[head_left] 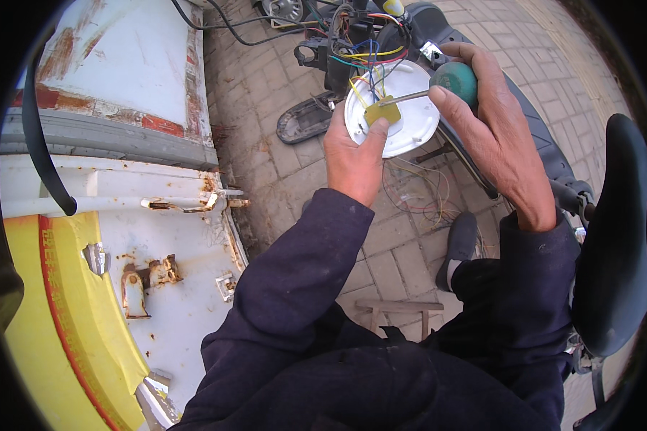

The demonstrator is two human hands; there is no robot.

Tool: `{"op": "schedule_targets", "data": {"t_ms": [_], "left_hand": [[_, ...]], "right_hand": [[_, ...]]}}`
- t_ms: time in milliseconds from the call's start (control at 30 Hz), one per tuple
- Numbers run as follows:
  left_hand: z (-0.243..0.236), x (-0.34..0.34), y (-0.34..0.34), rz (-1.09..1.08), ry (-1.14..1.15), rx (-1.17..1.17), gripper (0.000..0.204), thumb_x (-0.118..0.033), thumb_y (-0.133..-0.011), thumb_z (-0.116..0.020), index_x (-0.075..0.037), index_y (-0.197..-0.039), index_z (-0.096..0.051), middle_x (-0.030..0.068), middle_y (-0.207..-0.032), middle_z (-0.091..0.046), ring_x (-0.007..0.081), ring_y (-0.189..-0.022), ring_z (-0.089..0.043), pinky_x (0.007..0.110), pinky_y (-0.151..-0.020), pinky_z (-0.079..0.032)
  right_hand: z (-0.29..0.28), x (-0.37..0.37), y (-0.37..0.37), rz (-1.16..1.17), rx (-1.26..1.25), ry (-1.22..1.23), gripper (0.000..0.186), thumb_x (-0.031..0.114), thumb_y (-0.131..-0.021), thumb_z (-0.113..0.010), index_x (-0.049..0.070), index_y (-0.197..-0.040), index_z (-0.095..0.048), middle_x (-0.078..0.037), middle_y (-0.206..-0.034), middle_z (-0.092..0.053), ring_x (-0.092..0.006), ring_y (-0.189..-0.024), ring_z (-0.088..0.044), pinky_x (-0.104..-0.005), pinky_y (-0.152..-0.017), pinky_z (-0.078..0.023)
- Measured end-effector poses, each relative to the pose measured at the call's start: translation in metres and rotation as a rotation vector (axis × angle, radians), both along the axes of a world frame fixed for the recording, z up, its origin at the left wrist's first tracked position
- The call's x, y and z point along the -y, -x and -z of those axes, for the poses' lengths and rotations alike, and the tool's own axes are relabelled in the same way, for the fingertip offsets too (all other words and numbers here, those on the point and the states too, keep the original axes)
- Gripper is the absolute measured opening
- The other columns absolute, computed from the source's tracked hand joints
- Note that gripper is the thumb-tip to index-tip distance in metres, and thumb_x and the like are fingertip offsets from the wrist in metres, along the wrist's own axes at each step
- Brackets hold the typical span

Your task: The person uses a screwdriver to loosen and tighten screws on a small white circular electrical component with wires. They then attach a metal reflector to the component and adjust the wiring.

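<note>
My left hand [356, 156] grips the near rim of a round white plastic disc [417, 118], its thumb pressed on a small yellowish-green piece [381, 113] that lies on the disc. Blue, yellow and red wires [372, 68] run from the small piece up to a bundle beyond. In my right hand [503, 140] is a screwdriver [454, 83] with a green ball-shaped handle. Its thin shaft points left across the disc, and the tip meets the yellowish-green piece. Whether the tip sits in a screw is too small to tell.
Beyond the disc stands a partly dismantled scooter [349, 50] with loose wiring. A black seat [612, 237] is close on the right. Rusty white metal panels [180, 244] line the left side. Loose thin wires [428, 190] and a small wooden stool [399, 306] are below, over brick paving.
</note>
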State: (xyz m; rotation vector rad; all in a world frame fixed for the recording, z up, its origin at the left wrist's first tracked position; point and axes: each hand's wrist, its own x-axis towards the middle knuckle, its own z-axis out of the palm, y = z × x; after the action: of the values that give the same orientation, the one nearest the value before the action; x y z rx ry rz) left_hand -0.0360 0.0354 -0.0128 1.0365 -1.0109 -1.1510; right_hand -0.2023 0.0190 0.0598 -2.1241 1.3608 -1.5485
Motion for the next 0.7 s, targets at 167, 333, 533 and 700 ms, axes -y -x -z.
{"op": "schedule_targets", "data": {"t_ms": [167,333,533,700], "left_hand": [[-0.002,0.0,0.004,-0.016,0.055,0.06,0.039,0.004,-0.091,-0.061,0.008,-0.128,-0.051,0.0149,-0.117,-0.066,0.0157,-0.103,-0.065,0.029,-0.089,-0.053],[-0.005,-0.001,0.002,-0.013,0.023,-0.035,0.039,0.003,-0.091,-0.061,0.008,-0.128,-0.051,0.0145,-0.116,-0.066,0.0159,-0.103,-0.065,0.03,-0.09,-0.053],[-0.005,-0.001,-0.001,0.048,0.01,0.064,0.05,0.0,-0.09,-0.067,0.004,-0.136,-0.05,0.012,-0.124,-0.064,0.016,-0.11,-0.063,0.031,-0.096,-0.051],[-0.004,-0.001,-0.001,-0.01,0.031,0.085,0.046,0.001,-0.09,-0.065,0.006,-0.133,-0.05,0.0134,-0.12,-0.065,0.0158,-0.106,-0.064,0.03,-0.093,-0.052]], "right_hand": [[-0.011,-0.006,0.005,-0.022,-0.072,-0.313,0.04,0.039,-0.094,-0.066,0.004,-0.113,-0.06,-0.019,-0.09,-0.063,-0.0305,-0.081,-0.066,-0.037,-0.07,-0.051],[-0.017,-0.011,0.005,0.068,-0.28,-0.398,0.043,0.04,-0.096,-0.062,0.006,-0.121,-0.059,-0.015,-0.098,-0.062,-0.0259,-0.088,-0.063,-0.0333,-0.078,-0.049],[-0.019,-0.007,0.003,-0.124,-0.059,-0.209,0.039,0.039,-0.097,-0.06,0.005,-0.118,-0.06,-0.014,-0.09,-0.064,-0.0252,-0.084,-0.064,-0.0323,-0.076,-0.049],[-0.018,-0.015,0.009,0.109,-0.333,-0.524,0.04,0.037,-0.099,-0.058,0.005,-0.122,-0.059,-0.014,-0.105,-0.065,-0.0216,-0.099,-0.063,-0.0308,-0.084,-0.047]]}}
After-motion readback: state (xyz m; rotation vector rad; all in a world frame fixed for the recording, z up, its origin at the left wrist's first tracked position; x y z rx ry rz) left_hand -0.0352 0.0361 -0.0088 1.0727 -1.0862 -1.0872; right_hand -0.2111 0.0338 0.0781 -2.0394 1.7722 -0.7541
